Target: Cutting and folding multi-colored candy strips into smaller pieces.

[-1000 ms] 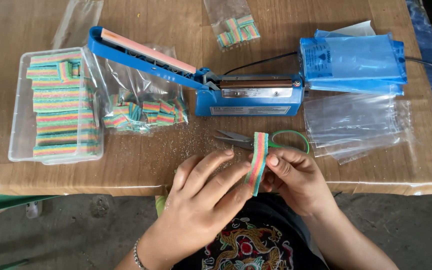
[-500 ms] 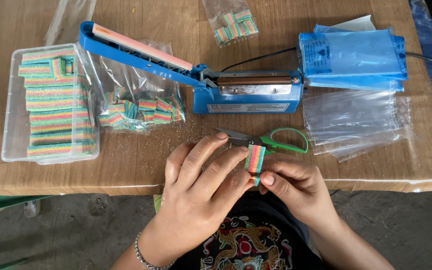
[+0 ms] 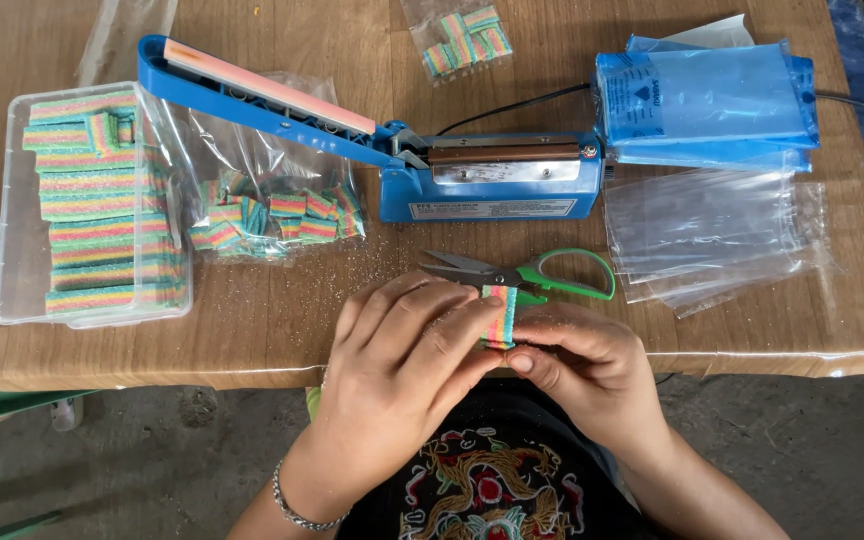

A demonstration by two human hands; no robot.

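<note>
Both our hands pinch one short strip of rainbow-striped sugared candy (image 3: 499,315) at the near edge of the wooden table (image 3: 282,320): our left hand (image 3: 407,350) closes over its left side with fingers curled across it, and our right hand (image 3: 582,365) nips its lower end between thumb and fingertips. Between the two grips the strip stands with its long axis running away from us, its upper end poking out just above the fingers. Just beyond that end, almost touching it, lie the green-handled scissors (image 3: 527,275), blades to the left and loops to the right, so our right hand is the nearer one to the handles. Our left fingers hide most of the strip, so we cannot tell its full length or whether it is folded.
</note>
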